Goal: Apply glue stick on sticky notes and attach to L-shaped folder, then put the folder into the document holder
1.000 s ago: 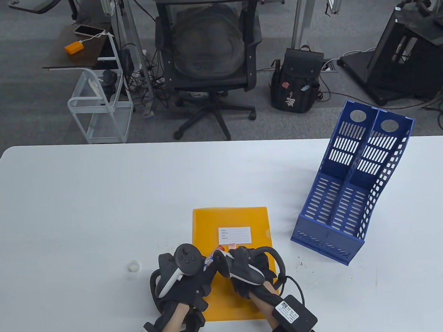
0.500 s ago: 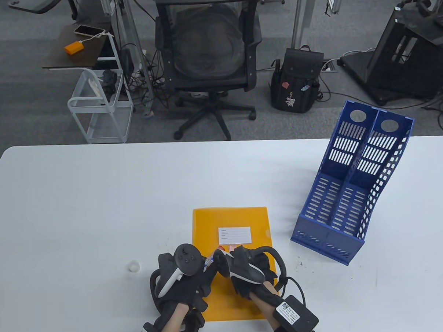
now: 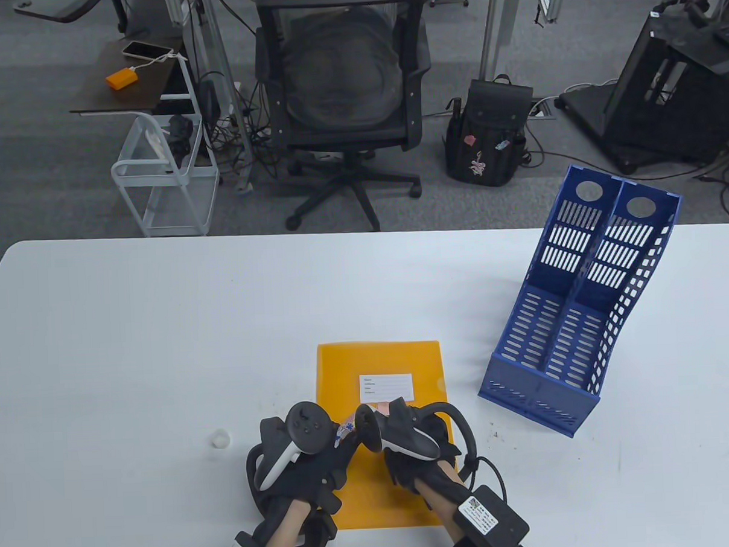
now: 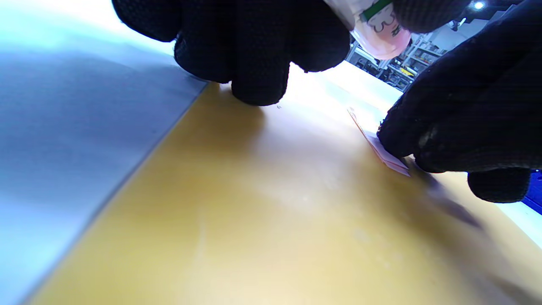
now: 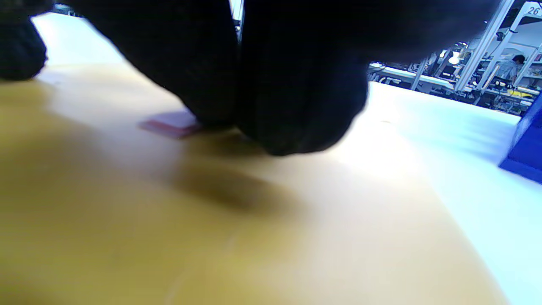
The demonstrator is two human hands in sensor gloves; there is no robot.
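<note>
An orange L-shaped folder [image 3: 377,360] lies flat near the table's front edge, with a white label [image 3: 386,387] on it. Just below the label a pink sticky note [image 3: 383,407] rests on the folder. My right hand [image 3: 387,414] presses its fingertips [image 5: 271,127] on the near end of the note [image 5: 167,123]. My left hand [image 3: 338,438] grips a pink glue stick [image 3: 347,430], tilted toward the note and held above the folder [image 4: 262,212]. In the left wrist view the stick [image 4: 377,29] shows at the top, and the note [image 4: 381,148] lies under the right hand's fingers.
A blue two-slot document holder [image 3: 583,312] stands at the right of the table, tilted back, its slots open upward. A small white cap [image 3: 220,439] sits on the table left of my left hand. Beyond the far edge stands an office chair [image 3: 344,93].
My right hand has shifted slightly forward and turned over the note. The left hand, glue stick and folder stay where they were.
</note>
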